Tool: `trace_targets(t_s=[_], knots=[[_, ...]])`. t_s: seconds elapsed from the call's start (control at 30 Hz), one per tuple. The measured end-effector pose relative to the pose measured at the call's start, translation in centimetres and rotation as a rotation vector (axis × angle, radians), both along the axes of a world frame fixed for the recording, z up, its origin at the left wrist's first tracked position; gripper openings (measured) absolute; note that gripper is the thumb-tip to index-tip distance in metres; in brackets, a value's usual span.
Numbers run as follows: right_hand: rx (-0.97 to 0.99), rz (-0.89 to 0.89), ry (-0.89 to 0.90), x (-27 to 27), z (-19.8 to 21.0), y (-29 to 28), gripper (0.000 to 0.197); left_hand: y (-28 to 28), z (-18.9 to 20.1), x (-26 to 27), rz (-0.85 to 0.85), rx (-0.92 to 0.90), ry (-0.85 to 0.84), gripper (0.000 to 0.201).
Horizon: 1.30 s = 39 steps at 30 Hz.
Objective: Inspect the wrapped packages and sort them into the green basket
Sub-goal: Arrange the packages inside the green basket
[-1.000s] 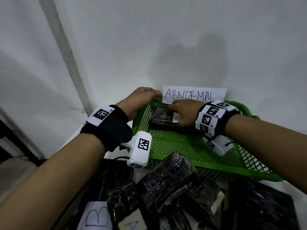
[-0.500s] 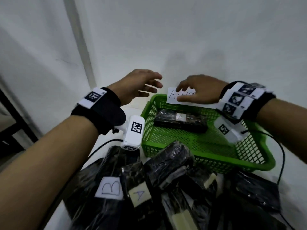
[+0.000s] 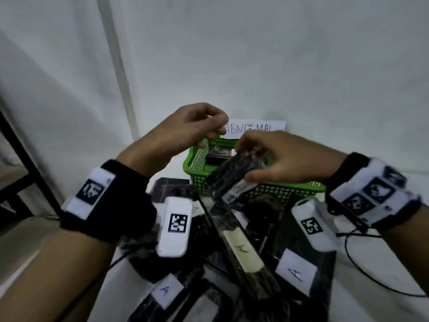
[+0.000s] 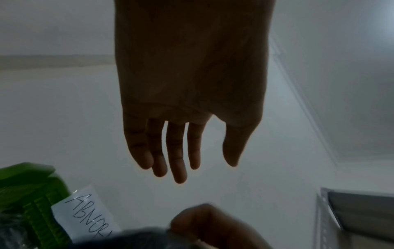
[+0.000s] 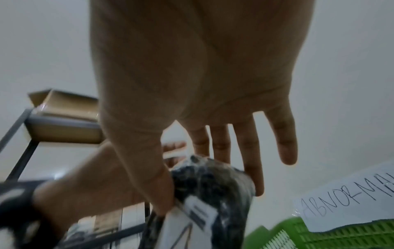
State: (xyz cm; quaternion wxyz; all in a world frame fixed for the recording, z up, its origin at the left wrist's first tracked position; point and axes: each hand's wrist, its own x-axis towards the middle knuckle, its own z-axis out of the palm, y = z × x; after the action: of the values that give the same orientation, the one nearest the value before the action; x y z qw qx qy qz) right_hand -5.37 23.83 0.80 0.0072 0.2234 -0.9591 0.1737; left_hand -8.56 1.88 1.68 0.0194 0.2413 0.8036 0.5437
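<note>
The green basket [image 3: 290, 189] stands against the wall with one black wrapped package [image 3: 218, 155] lying inside. My right hand [image 3: 247, 161] grips another black wrapped package [image 3: 228, 180] with a white label, held tilted over the basket's near rim. In the right wrist view the thumb and fingers [image 5: 251, 168] clamp this package [image 5: 213, 185]. My left hand [image 3: 209, 135] hovers over the basket's far left corner and holds nothing. In the left wrist view its fingers [image 4: 177, 161] hang straight and loose.
A paper sign reading ABNORMAL [image 3: 257, 129] leans on the wall behind the basket. Several black wrapped packages [image 3: 246, 252] with A labels are heaped in front of it. A dark shelf frame [image 3: 21, 149] stands at the left, with a cardboard box [image 5: 64, 107] on it.
Both hands were empty above the basket half a second ago. My right hand now holds a wrapped package over the near rim. The left hand has stayed empty.
</note>
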Motion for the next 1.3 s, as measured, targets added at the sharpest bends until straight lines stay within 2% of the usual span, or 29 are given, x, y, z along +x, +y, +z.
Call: trace_targets(t_s=[0.07,0.13,0.23,0.33,0.4,0.47,0.6,0.7,0.87,1.13,1.3], knots=[[-0.295,-0.023,0.018,1.7,0.9,1.5,0.051,0.5,-0.3,1.8,-0.059,-0.077,0.030,0.047],[-0.592,-0.064,0.053,3.5,1.5,2.4,0.060,1.6,-0.7,3.2,-0.154,-0.065,-0.002,0.058],[-0.799,-0.174,0.165,5.1,1.4,3.0,0.064,3.8,-1.5,3.8,-0.207,0.035,0.006,0.046],[-0.906,-0.275,0.172,5.8,0.7,4.3,0.068,6.5,-2.5,3.5,-0.186,0.278,-0.082,0.035],[-0.950,-0.287,0.057,5.8,0.1,5.0,0.068,7.8,-3.0,3.3,-0.188,0.418,-0.165,0.032],[-0.958,-0.273,-0.009,5.5,-0.4,5.3,0.059,8.7,-3.5,3.0,-0.181,0.457,-0.198,0.030],[-1.047,-0.277,-0.040,3.2,-1.6,4.2,0.037,8.4,-4.3,1.9,-0.149,0.440,-0.212,0.034],[-1.149,-0.258,-0.082,1.5,-3.0,3.1,0.035,7.5,-4.9,1.2,-0.094,0.429,-0.205,0.034],[-1.154,-0.215,-0.107,0.2,-4.9,2.4,0.036,6.1,-5.9,0.5,-0.032,0.406,-0.217,0.031],[-1.179,-0.268,-0.035,-1.0,-6.6,1.5,0.026,5.9,-6.7,-0.5,-0.021,0.345,-0.181,0.029],[-1.163,-0.282,0.038,-0.5,-6.8,1.7,0.030,5.9,-7.1,-0.6,-0.032,0.316,-0.146,0.028]])
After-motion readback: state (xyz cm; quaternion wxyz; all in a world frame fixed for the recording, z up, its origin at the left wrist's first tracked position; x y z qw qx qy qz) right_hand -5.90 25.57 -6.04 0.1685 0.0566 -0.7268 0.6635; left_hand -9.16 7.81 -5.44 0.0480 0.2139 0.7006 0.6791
